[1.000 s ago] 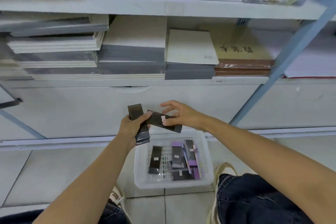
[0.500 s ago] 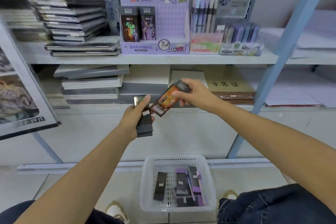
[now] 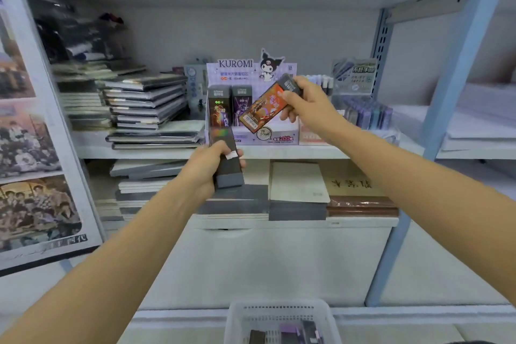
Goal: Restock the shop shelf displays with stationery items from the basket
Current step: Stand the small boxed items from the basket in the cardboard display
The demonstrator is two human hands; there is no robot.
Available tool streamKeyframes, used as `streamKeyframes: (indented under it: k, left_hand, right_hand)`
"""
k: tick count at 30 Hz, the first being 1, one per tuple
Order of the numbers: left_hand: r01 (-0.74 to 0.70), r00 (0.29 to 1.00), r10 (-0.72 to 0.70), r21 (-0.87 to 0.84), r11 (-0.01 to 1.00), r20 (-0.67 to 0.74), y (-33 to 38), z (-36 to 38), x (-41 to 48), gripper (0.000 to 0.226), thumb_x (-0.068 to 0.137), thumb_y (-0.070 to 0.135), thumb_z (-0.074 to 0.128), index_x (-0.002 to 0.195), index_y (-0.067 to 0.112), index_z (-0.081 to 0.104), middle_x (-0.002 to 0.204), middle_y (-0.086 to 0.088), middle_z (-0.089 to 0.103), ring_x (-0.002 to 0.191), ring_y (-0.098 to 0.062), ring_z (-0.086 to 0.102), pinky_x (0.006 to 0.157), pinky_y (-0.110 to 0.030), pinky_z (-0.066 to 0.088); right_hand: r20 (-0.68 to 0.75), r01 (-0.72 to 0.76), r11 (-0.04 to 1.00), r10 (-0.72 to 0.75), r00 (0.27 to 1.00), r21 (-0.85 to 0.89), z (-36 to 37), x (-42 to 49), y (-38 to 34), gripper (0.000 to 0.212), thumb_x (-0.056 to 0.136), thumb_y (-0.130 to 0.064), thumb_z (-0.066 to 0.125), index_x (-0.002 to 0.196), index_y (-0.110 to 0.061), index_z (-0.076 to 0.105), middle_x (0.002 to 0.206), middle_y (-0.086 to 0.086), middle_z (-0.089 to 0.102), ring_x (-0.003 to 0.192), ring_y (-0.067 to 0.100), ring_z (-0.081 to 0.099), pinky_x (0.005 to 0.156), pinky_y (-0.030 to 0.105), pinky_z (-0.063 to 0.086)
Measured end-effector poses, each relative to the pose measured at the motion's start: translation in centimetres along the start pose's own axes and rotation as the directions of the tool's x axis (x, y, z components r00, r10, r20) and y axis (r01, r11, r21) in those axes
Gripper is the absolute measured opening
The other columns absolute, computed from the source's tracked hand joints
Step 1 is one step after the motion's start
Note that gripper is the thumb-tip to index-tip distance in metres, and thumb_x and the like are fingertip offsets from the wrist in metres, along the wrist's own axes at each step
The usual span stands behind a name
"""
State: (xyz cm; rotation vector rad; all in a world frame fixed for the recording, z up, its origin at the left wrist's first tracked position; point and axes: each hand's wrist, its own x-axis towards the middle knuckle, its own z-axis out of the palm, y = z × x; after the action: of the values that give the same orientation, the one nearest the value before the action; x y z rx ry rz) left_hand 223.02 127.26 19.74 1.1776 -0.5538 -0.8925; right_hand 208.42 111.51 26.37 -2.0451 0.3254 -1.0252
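partly done, i judge: two standing packs (image 3: 220,107) sit inside the kuromi display (image 3: 237,64), the right hand (image 3: 307,105) pinches an orange pack (image 3: 264,109) in curled fingers just before it, the left hand (image 3: 205,169) grips dark packs (image 3: 228,167) below it, and more wait in the basket (image 3: 279,308) far below.

Head view: both hands at the shelf display.
Right hand (image 3: 308,105) grips orange box (image 3: 266,105), tilted, before Kuromi display (image 3: 251,70). Left hand (image 3: 208,167) holds dark boxes (image 3: 227,160). Basket (image 3: 282,321) below.
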Motion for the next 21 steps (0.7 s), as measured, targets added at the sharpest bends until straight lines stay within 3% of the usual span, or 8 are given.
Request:
streamKeyframes:
  k: [5, 9, 13, 17, 21]
  left_hand:
    - [-0.149, 0.986, 0.156, 0.1, 0.984, -0.064, 1.6, -1.6, 1.8, 0.02, 0.092, 0.008, 0.061, 0.112, 0.011, 0.06, 0.09, -0.007, 0.074, 0.072, -0.019, 0.072, 0.056, -0.035, 0.058]
    - [-0.24, 0.957, 0.263, 0.173, 0.955, -0.124, 1.7, -2.9, 3.3, 0.023, 0.084, 0.009, 0.073, 0.104, 0.014, 0.064, 0.098, -0.01, 0.073, 0.088, -0.028, 0.071, 0.08, -0.047, 0.058]
    - [-0.248, 0.953, 0.274, 0.184, 0.951, -0.131, 2.1, -3.4, 4.2, 0.034, 0.079, 0.013, 0.078, 0.109, 0.013, 0.062, 0.099, -0.009, 0.074, 0.083, -0.028, 0.072, 0.065, -0.041, 0.059]
    - [-0.251, 0.956, 0.275, 0.192, 0.949, -0.107, 2.3, -3.4, 4.7, 0.033, 0.079, 0.016, 0.078, 0.107, 0.016, 0.062, 0.101, -0.009, 0.073, 0.088, -0.031, 0.071, 0.07, -0.045, 0.058]
    - [-0.26, 0.955, 0.282, 0.195, 0.946, -0.095, 2.3, -3.5, 4.9, 0.03, 0.078, 0.017, 0.078, 0.104, 0.018, 0.063, 0.098, -0.007, 0.074, 0.087, -0.028, 0.071, 0.064, -0.043, 0.058]
  right_hand:
    - [-0.019, 0.035, 0.967, -0.042, 0.999, -0.251, 1.2, 4.0, 1.0, 0.011, 0.1, -0.011, 0.046, 0.11, -0.012, 0.051, 0.087, 0.006, 0.063, 0.064, 0.009, 0.062, 0.056, 0.02, 0.049]
    - [0.011, 0.059, 0.927, -0.06, 0.998, -0.371, 2.6, 5.9, 2.3, 0.011, 0.1, -0.012, 0.046, 0.109, -0.012, 0.052, 0.085, 0.007, 0.064, 0.065, 0.01, 0.061, 0.059, 0.021, 0.049]
    - [0.102, 0.158, 0.853, -0.124, 0.987, -0.498, 3.4, 6.8, 2.7, 0.013, 0.101, -0.016, 0.046, 0.11, -0.009, 0.052, 0.077, -0.006, 0.057, 0.065, 0.001, 0.056, 0.06, 0.02, 0.044]
    - [0.232, 0.181, 0.805, -0.056, 0.971, -0.565, 3.5, 7.6, 1.6, 0.015, 0.102, -0.019, 0.045, 0.109, -0.007, 0.052, 0.09, 0.008, 0.062, 0.081, 0.023, 0.062, 0.075, 0.037, 0.053]
    - [0.282, 0.199, 0.762, -0.022, 0.959, -0.617, 4.3, 8.3, 1.2, 0.02, 0.101, -0.019, 0.047, 0.118, -0.009, 0.05, 0.092, 0.009, 0.062, 0.079, 0.023, 0.061, 0.076, 0.038, 0.053]
